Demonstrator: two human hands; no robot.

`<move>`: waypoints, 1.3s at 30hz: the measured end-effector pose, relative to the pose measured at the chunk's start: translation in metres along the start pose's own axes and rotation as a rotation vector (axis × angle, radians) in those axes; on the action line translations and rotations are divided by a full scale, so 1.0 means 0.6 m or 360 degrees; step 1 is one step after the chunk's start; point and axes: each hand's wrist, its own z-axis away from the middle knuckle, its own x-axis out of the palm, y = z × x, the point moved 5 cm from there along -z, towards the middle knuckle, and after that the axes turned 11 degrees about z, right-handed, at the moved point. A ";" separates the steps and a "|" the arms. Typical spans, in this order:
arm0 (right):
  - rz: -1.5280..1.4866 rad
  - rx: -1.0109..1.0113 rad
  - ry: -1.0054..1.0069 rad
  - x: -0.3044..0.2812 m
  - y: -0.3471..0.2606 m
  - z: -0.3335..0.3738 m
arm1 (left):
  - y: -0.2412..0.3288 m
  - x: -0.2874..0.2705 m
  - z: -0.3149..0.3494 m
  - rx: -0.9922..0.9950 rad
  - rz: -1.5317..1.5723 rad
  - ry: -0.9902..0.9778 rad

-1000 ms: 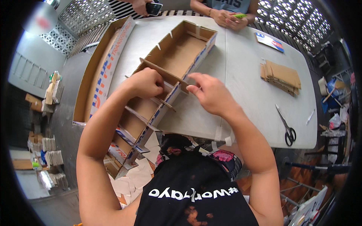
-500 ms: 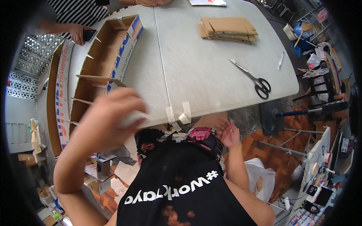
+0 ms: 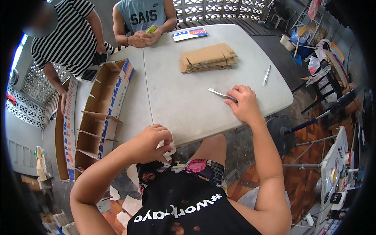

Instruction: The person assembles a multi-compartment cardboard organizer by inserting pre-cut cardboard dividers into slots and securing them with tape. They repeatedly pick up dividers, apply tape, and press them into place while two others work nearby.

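Observation:
My right hand (image 3: 244,102) is closed over the handles of a pair of scissors (image 3: 220,94) lying on the table. Their blades point left, while the black handles are mostly hidden under my palm. At the table's near edge, the fingers of my left hand (image 3: 153,141) are bent together around pale tape (image 3: 172,146). The fingers hide part of the tape. Left of that hand stands a long open cardboard box (image 3: 121,94), split by cardboard dividers (image 3: 100,115). Beyond the scissors lies a stack of flat brown cardboard pieces (image 3: 207,56).
A pen (image 3: 267,75) lies on the white table (image 3: 172,102) at right. Another long cardboard box (image 3: 69,129) stands far left, touched by a person in stripes (image 3: 74,39). Across the table, another person (image 3: 143,19) holds a green object (image 3: 150,29). A fan (image 3: 309,122) stands right.
My right hand has risen from beside my lap onto the scissors. My left hand has moved to the tape at the table edge. The view has tilted up, bringing both people more into sight.

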 end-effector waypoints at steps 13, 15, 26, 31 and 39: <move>0.0292 0.0148 -0.0006 0.002 0.071 -0.007 | -0.107 -0.163 -0.393 0.0068 -0.0587 0.1047; 0.0213 0.0171 0.0061 0.005 0.080 0.002 | -0.107 -0.169 -0.428 -0.0127 -0.0702 0.0802; 0.0153 0.0266 0.0134 -0.003 0.097 0.022 | -0.081 -0.207 -0.386 0.0044 -0.0440 0.0664; 0.0182 0.0256 0.0145 -0.004 0.100 0.018 | -0.050 -0.167 -0.216 0.0035 -0.0085 0.0307; 0.0167 0.0057 0.0512 -0.034 0.052 0.019 | -0.059 -0.078 -0.072 0.0229 -0.0718 0.0083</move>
